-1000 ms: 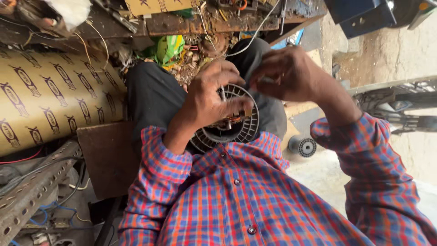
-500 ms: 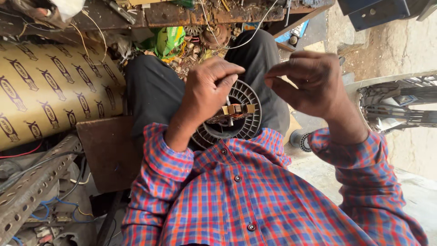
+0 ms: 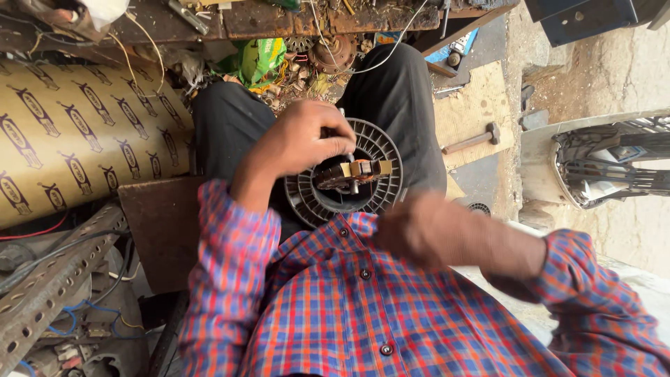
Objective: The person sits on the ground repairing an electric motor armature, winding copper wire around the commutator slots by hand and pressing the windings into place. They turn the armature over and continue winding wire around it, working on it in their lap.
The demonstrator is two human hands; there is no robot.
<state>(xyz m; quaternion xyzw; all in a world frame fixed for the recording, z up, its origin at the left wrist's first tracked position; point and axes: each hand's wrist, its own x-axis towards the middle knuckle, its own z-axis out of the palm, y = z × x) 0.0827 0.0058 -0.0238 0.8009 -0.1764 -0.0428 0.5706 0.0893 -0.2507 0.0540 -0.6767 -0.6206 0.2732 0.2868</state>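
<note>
Cluttered workshop floor below me: on my lap sits the round slotted motor frame (image 3: 345,178), its axis pointing up. My left hand (image 3: 300,143) pinches its center piece; my blurred right hand (image 3: 426,230) hovers nearer my shirt, fingers unreadable.

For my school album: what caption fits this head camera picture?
Left hand grips round slotted fan part on lap; blurred right hand nearby.
</note>
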